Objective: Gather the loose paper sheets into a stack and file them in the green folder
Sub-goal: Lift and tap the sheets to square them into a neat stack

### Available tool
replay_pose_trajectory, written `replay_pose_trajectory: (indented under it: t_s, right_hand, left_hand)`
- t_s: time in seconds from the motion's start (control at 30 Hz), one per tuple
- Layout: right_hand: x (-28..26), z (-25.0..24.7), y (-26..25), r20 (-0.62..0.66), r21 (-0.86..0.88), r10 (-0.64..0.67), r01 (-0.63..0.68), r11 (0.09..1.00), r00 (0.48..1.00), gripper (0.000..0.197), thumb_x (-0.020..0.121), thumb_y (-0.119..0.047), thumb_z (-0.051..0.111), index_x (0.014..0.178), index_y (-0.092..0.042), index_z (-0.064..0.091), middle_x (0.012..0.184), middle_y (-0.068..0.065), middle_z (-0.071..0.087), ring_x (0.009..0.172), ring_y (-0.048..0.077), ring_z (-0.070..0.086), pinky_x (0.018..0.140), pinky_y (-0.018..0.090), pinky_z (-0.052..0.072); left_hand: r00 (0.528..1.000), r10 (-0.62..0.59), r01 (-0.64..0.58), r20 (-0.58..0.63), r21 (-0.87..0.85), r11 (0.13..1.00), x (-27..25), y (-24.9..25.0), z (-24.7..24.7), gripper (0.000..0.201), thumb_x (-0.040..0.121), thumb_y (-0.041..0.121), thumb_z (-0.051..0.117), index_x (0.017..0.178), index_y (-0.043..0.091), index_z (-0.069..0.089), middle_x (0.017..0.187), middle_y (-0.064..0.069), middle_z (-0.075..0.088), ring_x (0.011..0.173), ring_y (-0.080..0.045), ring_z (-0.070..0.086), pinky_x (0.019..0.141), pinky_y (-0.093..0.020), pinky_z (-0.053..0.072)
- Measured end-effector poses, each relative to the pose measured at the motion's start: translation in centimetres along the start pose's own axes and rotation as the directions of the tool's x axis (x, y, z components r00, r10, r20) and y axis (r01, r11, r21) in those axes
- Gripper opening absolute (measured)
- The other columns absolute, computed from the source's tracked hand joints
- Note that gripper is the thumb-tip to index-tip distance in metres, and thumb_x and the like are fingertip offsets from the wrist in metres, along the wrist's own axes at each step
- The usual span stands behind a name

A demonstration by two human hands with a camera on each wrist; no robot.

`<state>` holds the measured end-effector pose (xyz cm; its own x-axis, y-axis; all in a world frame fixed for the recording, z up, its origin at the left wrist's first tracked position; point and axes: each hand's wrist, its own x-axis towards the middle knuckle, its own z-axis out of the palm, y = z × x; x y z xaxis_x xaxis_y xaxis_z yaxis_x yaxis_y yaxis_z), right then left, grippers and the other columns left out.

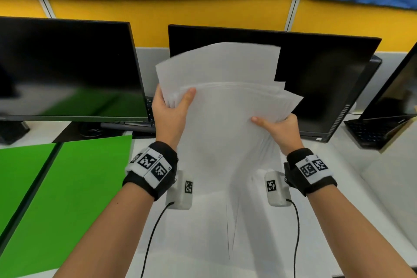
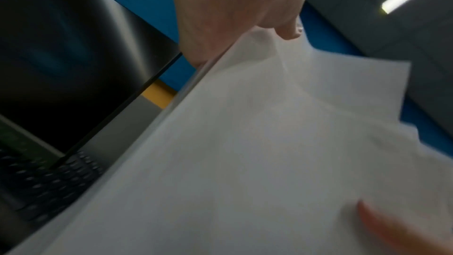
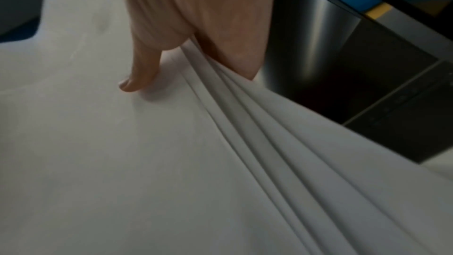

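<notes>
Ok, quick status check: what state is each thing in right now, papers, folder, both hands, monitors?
paper sheets: held up off the desk, fanned, edges not yet squared.
green folder: lying open flat on the desk to the left, nothing in it.
left hand: grips the sheets' left edge, thumb on top.
right hand: grips the sheets' right edge, thumb on top.
monitors: screens dark.

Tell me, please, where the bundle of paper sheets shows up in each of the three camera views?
Head: paper sheets centre, upright and fanned, held between left hand and right hand.
Left wrist: sheets fill the lower right.
Right wrist: sheets fill the lower left, their edges fanned.
Shared landmark: the black monitor behind the sheets.
</notes>
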<state>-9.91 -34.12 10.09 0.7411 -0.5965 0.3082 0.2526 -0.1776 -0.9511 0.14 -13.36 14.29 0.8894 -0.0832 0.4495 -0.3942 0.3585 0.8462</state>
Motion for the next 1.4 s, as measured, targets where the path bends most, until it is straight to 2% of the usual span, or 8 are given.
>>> replay_pose_trajectory:
  t_s: [0.17,0.37,0.47,0.63,0.73,0.9,1.2,1.4]
  right_hand:
    - [-0.1,0.1,0.0,-0.005,0.013,-0.007,0.007,1.000,1.000,0.035,0.071,0.001,0.076,0.100,-0.015,0.064,0.099,-0.002,0.069,0.087,0.004,0.069,0.080,0.022,0.057]
    - [-0.5,-0.9,0.5,0.036,-0.015,0.006,-0.005,1.000,0.999,0.038,0.070,0.004,0.075,0.094,-0.023,0.064,0.096,-0.005,0.069,0.087,0.003,0.069,0.081,0.023,0.055]
    - [-1.0,-0.4,1.8,0.014,-0.013,0.052,-0.052,0.999,0.999,0.039,0.069,0.003,0.076,0.101,-0.016,0.064,0.097,-0.004,0.071,0.093,0.012,0.068,0.084,0.029,0.054]
    - [-0.6,0.7,0.5,-0.150,0.130,0.022,-0.002,0.992,0.989,0.027,0.075,0.002,0.071,0.087,-0.021,0.063,0.088,-0.007,0.067,0.071,-0.003,0.068,0.072,0.018,0.056]
    - [-0.3,1.4,-0.3,-0.183,0.145,-0.010,0.038,0.989,0.983,0.024,0.075,0.002,0.072,0.087,-0.018,0.066,0.088,-0.005,0.068,0.072,0.000,0.069,0.073,0.021,0.057]
    - [0.1,2.6,-1.5,-0.264,0.184,-0.070,0.121,0.975,0.962,0.025,0.075,-0.001,0.074,0.086,-0.021,0.064,0.084,-0.012,0.069,0.075,-0.002,0.068,0.072,0.017,0.056]
    - [-1.1,1.4,1.6,-0.116,0.084,0.006,0.004,0.996,0.993,0.030,0.072,-0.001,0.075,0.097,-0.013,0.064,0.091,-0.005,0.068,0.076,-0.003,0.068,0.068,0.013,0.054]
    - [0.0,1.3,3.0,-0.051,0.056,0.077,-0.074,0.996,0.996,0.037,0.069,-0.001,0.078,0.101,-0.012,0.064,0.094,-0.005,0.069,0.078,-0.003,0.068,0.069,0.012,0.054]
  left_hand:
    - [0.995,0.103,-0.103,0.000,-0.005,0.995,1.1,1.8,0.5,0.014,0.089,0.012,0.058,0.089,0.025,0.059,0.086,0.015,0.065,0.081,-0.002,0.064,0.084,-0.030,0.054]
    - [0.978,0.172,-0.177,0.117,0.032,0.984,0.9,1.6,-0.9,0.018,0.075,0.014,0.054,0.060,0.021,0.048,0.052,0.018,0.050,0.055,0.001,0.043,0.056,-0.014,0.035]
    - [0.980,0.168,-0.176,0.104,0.070,0.982,0.3,1.2,-0.7,0.017,0.077,0.011,0.056,0.065,0.022,0.051,0.055,0.020,0.054,0.058,0.003,0.046,0.060,-0.013,0.038]
    - [0.986,0.111,-0.115,0.126,0.027,0.993,-0.3,0.4,-0.9,0.019,0.077,0.016,0.069,0.091,0.025,0.060,0.081,0.021,0.070,0.081,0.002,0.065,0.079,-0.021,0.054]
    - [0.992,0.085,-0.088,0.094,0.020,0.996,-0.8,0.0,-0.8,0.021,0.087,0.003,0.059,0.106,0.013,0.055,0.095,0.011,0.065,0.083,0.008,0.064,0.075,-0.013,0.052]
    - [0.989,0.149,-0.150,-0.011,-0.040,0.988,0.1,1.5,0.6,0.027,0.096,0.005,0.042,0.118,0.020,0.046,0.112,0.005,0.058,0.094,0.011,0.061,0.088,-0.014,0.049]
    - [0.996,0.081,-0.081,0.027,-0.028,0.996,0.2,-0.7,-0.5,0.016,0.090,0.016,0.045,0.080,0.022,0.055,0.075,0.006,0.057,0.072,-0.008,0.053,0.071,-0.028,0.046]
    - [0.999,0.047,-0.047,-0.008,0.009,0.999,0.3,-0.8,-0.6,0.012,0.087,0.002,0.054,0.098,-0.002,0.059,0.077,0.006,0.063,0.064,0.009,0.062,0.063,-0.010,0.049]
